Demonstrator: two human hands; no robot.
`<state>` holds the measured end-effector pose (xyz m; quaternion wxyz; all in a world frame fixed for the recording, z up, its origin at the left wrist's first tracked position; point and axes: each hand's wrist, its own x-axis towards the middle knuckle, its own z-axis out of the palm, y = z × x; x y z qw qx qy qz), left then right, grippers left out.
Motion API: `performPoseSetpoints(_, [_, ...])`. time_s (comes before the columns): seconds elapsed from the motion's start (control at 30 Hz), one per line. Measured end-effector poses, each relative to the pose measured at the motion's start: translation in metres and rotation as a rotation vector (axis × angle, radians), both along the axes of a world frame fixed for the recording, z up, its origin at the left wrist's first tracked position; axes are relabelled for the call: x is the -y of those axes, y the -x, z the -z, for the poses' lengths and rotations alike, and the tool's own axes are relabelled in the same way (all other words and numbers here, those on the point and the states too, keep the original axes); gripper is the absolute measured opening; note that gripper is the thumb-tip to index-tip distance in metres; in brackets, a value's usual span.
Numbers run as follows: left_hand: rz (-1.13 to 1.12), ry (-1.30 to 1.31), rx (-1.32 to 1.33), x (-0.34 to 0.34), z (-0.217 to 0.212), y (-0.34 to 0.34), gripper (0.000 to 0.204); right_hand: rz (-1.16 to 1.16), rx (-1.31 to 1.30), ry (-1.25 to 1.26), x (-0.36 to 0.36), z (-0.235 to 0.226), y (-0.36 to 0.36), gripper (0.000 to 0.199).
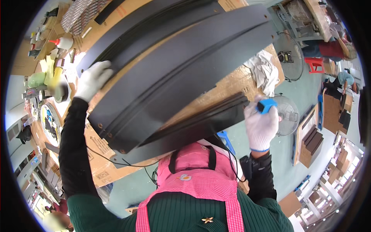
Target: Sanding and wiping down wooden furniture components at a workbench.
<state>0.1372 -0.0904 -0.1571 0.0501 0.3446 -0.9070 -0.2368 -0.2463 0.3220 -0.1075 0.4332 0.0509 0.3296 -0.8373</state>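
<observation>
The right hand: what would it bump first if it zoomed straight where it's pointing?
Probably the crumpled cloth, ahead of the blue block that the right hand holds; depth is unclear, so it might pass above.

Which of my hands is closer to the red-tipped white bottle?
Left. Your left hand is nearer you and slightly right of the bottle; your right hand is far off to its right.

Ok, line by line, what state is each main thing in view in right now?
Left hand: gloved, fingers bent at the left end of the dark panels
Right hand: gloved, closed around the blue block
Blue block: gripped
Dark panels: curved, lying over cardboard
Cardboard: spread flat, partly covered
White cloth: crumpled
White bottle: red tip on
Fan: running or off, cannot tell
</observation>
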Motion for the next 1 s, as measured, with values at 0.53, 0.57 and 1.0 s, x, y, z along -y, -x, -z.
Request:
performPoseSetpoints(0.53, [-1.412,0.471,-0.186,-0.369,-0.115,-0.176,0.017,-0.335,0.157,0.151,-0.064,0.062,0.096,0.038])
performPoseSetpoints(0.57, [-1.393,0.341,-0.044,-0.397,-0.108,-0.163,0.014,-0.287,0.087,0.074,-0.064,0.065,0.087,0.04])
performPoseSetpoints(1.0, [-0.158,-0.095,0.202,-0.325,-0.016,0.073,0.094,-1.253,0.0,-0.074,-0.093,0.073,-0.042,0.054])
